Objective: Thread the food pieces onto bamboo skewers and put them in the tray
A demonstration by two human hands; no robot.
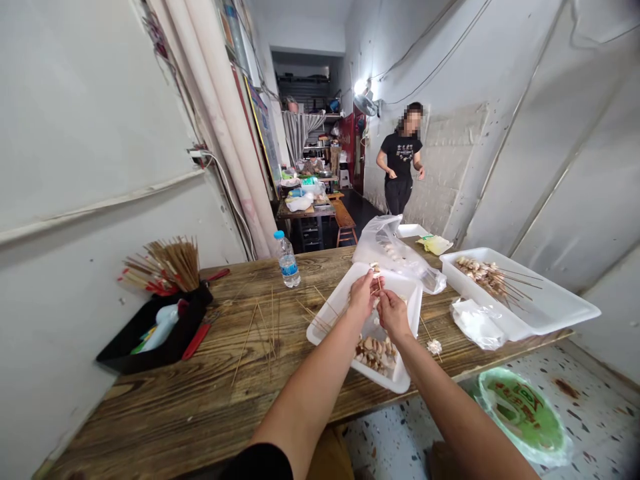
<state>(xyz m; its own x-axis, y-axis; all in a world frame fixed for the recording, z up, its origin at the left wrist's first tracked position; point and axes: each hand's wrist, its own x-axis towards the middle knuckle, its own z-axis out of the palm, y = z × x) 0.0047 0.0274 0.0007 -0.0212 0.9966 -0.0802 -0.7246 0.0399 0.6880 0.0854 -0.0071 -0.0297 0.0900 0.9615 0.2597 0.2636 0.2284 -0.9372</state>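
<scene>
My left hand (362, 292) and my right hand (393, 313) meet over a white tray (334, 305) on the wooden table (210, 393). Both are closed in a pinch around a thin bamboo skewer (379, 283) that carries a small pale food piece at its top. Pieces of food (374, 352) lie piled at the near end of the tray, just below my right wrist. Loose skewers (257, 333) lie on the table left of the tray.
A black box (150, 333) holds a bundle of skewers (167, 263) at the left. A water bottle (287, 260) stands behind. A second white tray (560, 307) with finished skewers sits right, beside plastic bags (395, 257). A person in black (401, 160) stands in the corridor.
</scene>
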